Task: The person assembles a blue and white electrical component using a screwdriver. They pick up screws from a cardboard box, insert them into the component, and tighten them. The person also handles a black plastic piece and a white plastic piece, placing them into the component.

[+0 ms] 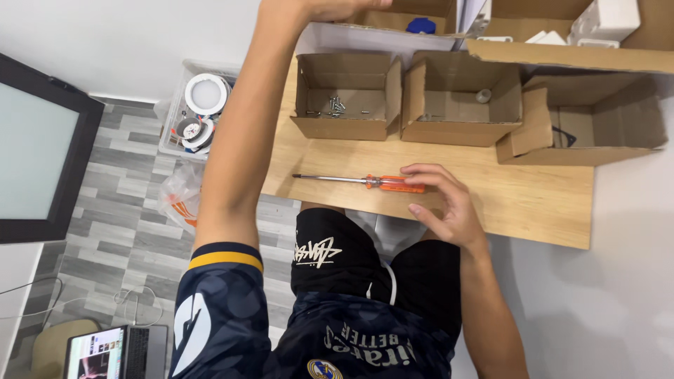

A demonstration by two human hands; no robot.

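Head view: right hand [444, 203] is resting on the wooden table [533, 203], fingers loosely curled and half open, fingertips touching the orange handle of the screwdriver [365, 182], not gripping it. The screwdriver is lying flat near the table's front edge, shaft pointing toward the person's left. Judging it light, rigid, with a smooth plastic handle that is likely a bit slippery; the handle is the place to grip, the thin metal shaft is not. Left hand [337, 7] is reaching up past the frame's top edge, mostly cropped, so cannot tell its opening or load. The left cardboard box [344, 95] is holding a few small screws; the middle box [460, 98] is holding one small pale round part; the right box [586, 126] is showing a dark cable. The clear bin [168, 126] on the floor is holding round white fittings.
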